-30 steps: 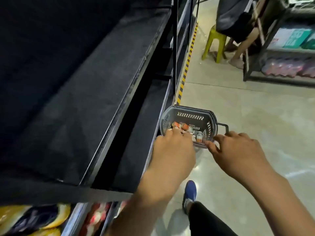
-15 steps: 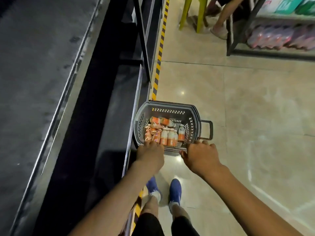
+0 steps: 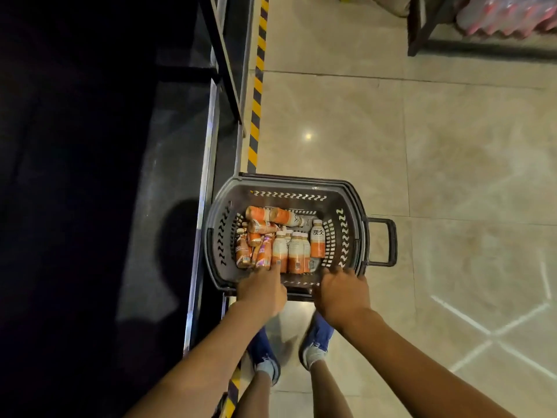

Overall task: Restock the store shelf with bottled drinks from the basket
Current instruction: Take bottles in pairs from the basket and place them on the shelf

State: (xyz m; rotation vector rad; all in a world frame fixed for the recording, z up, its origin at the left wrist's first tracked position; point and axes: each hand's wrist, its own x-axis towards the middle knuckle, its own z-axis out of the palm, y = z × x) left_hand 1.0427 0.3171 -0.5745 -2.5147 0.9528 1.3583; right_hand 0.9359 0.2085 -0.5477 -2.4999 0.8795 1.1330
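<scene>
Reaching left hand (image 3: 261, 289): stretches fingers down onto the orange-and-white plastic drink bottles (image 3: 297, 251); clasps none yet, as far as shows.
Bracing right hand (image 3: 340, 292): hooks fingers over the near rim of the grey perforated plastic shopping basket (image 3: 289, 188).
Bottles' place: inside the basket on the beige polished tile floor (image 3: 422, 146), just beside the black metal store shelf (image 3: 171, 182).
Risk, jumble: some lying crosswise against upright ones; likely toppling when one is pulled out.
Risk, grip: smooth and rounded; prone to slipping from a fingertip hold.
Risk, basket: apt to slide on glossy tile if the rim hold loosens.
Risk, shelf: dim low ledge; easy to clip a bottle on its edge.
</scene>
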